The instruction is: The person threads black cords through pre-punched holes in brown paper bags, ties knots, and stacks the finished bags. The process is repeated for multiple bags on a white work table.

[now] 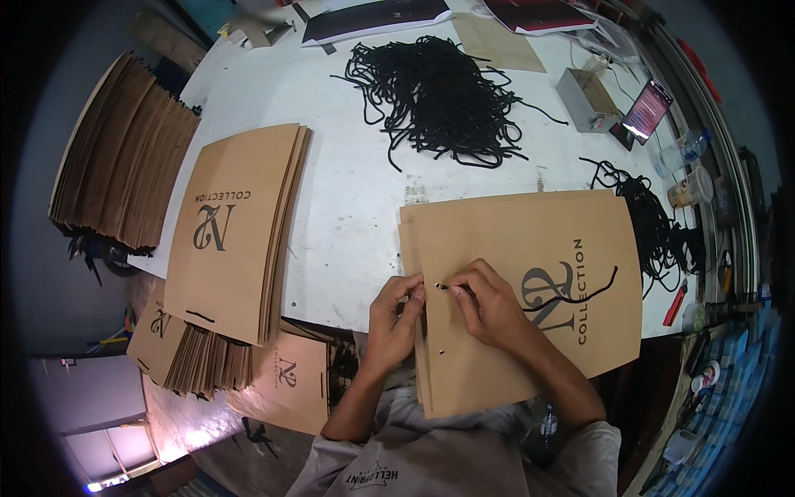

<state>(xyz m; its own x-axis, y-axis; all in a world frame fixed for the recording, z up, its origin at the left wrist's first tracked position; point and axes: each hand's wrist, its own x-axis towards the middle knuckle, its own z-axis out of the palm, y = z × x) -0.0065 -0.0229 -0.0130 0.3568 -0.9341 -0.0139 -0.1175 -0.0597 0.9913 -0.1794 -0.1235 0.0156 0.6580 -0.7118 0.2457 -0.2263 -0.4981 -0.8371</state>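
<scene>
- Head view: left hand (396,313) pinches the near-left edge of the top brown paper bag (530,282), fingers closed on the edge beside the upper punched hole (436,286).
- Right hand (489,305) rests on the bag face, thumb and forefinger closed on the end of a black cord (580,294) right at that hole; the hands nearly touch.
- Bag lies flat on a small pile of like bags at the white table's (348,215) near edge.
- Cord trails from the fingertips to the right across the bag's print, curving up at its far end; long axis roughly left-right.
- Second hole (443,351) sits lower on the same edge, uncovered.
- Around: heap of black cords (439,91) further back, another stack of bags (236,228) to the left, more cords (654,228) at right. Nothing blocks the hole.
</scene>
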